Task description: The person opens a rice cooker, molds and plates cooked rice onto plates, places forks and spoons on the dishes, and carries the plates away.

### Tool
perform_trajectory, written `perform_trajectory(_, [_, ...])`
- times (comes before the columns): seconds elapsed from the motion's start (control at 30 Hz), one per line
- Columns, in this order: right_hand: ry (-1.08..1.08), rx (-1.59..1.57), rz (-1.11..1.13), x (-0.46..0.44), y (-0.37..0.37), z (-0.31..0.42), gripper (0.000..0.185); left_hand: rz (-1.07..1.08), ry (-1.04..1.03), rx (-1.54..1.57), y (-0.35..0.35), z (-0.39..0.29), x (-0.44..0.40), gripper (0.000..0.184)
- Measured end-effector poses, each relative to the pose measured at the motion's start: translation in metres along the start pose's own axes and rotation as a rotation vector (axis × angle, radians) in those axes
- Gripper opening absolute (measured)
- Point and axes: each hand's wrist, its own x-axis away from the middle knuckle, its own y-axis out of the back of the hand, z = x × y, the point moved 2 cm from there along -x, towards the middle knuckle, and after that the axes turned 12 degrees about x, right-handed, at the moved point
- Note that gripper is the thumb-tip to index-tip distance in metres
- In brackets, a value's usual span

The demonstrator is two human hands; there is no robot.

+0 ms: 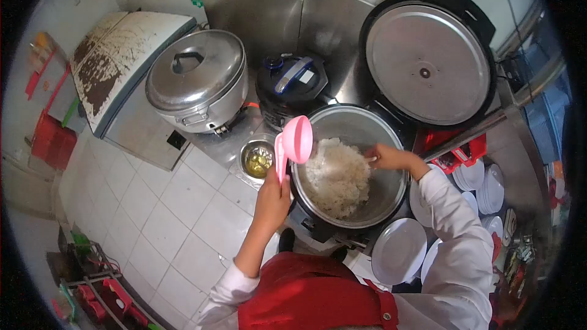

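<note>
My left hand (273,200) is closed around the handle of a pink plastic ladle (298,140), holding its cup upright beside the left rim of a large rice cooker (390,192). White cooked rice (336,180) is heaped in the cooker's pot, mostly on the left. My right hand (389,157) reaches in over the right rim with its fingers closed at the edge of the rice. A small pale bit shows at those fingertips, but what they hold is hidden. The cooker's big round lid (426,64) stands raised behind.
Left of the cooker is a metal bowl (257,159) with yellowish contents. Behind it stand a black lidded cooker (290,82) and a large lidded pot (197,73). White plates (398,250) are stacked at the right, near a red basket (468,153). A rusty chest (131,67) is far left.
</note>
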Motion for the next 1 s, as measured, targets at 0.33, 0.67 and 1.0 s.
perform_trajectory(0.33, [-0.112, 0.543, 0.138, 0.011, 0.129, 0.086, 0.022, 0.364, 0.406, 0.513, -0.102, 0.001, -0.001, 0.024])
perform_trajectory(0.67, [-0.380, 0.934, -0.302, 0.042, 0.073, 0.154, 0.010, 0.280, 0.631, 0.807, -0.133, -0.014, 0.013, 0.014])
perform_trajectory(1.0, [-0.633, 1.061, -0.674, 0.029, -0.059, 0.168, 0.051, 0.311, 0.491, 0.628, -0.122, -0.006, 0.006, 0.020])
